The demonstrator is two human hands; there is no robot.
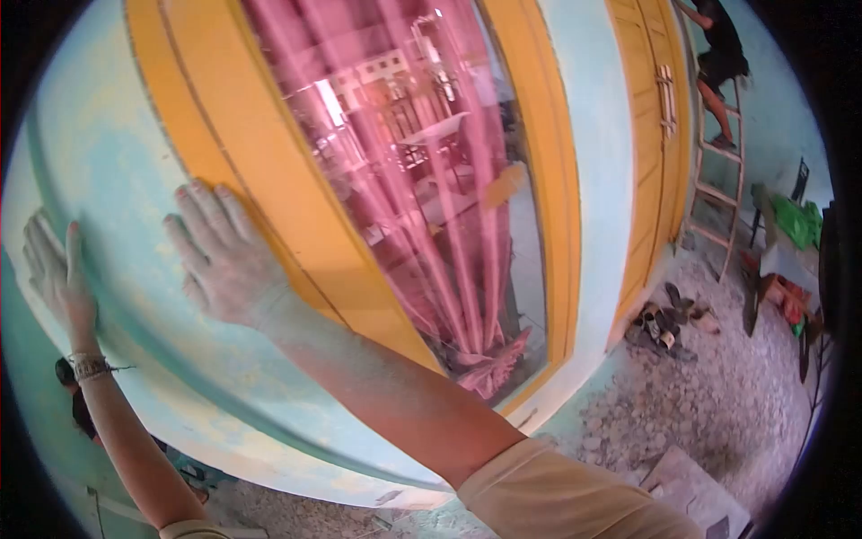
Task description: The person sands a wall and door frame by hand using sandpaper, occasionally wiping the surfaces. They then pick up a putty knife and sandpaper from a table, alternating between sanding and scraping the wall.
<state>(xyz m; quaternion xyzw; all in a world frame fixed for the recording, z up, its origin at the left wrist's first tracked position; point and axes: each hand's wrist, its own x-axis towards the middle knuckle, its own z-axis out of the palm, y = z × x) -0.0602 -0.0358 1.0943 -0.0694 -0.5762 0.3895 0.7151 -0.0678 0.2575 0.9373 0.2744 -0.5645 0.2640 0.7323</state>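
Left hand: the left hand (58,274) lies flat on the pale turquoise wall (108,153) near its left edge, fingers straight and close together, holding nothing; a braided wristband (90,366) sits on the wrist.
Below the left arm: a dark shape, possibly another person's head (65,373), though the view is too poor there to be sure.
Right hand: the right hand (224,256) is pressed palm-down on the same wall, fingers slightly spread and dusted with pale powder, the fingertips just beside the left edge of the yellow window frame (296,225); it grips nothing.
Right arm: it runs from the lower right, ending in a beige sleeve (557,494).
Wall: painted turquoise with worn, lighter patches; both hands touch it, well apart from each other.
Window: glass with a pink curtain (431,225) behind it, bunched at the bottom corner of the frame.
Door: a yellow double door (651,135) to the right of the window.
Ground: rubble and gravel (718,395), with several sandals (669,323) by the foot of the door.
Far right: a wooden ladder (718,193) leans on the wall, with a person in dark clothes (718,54) standing on it.
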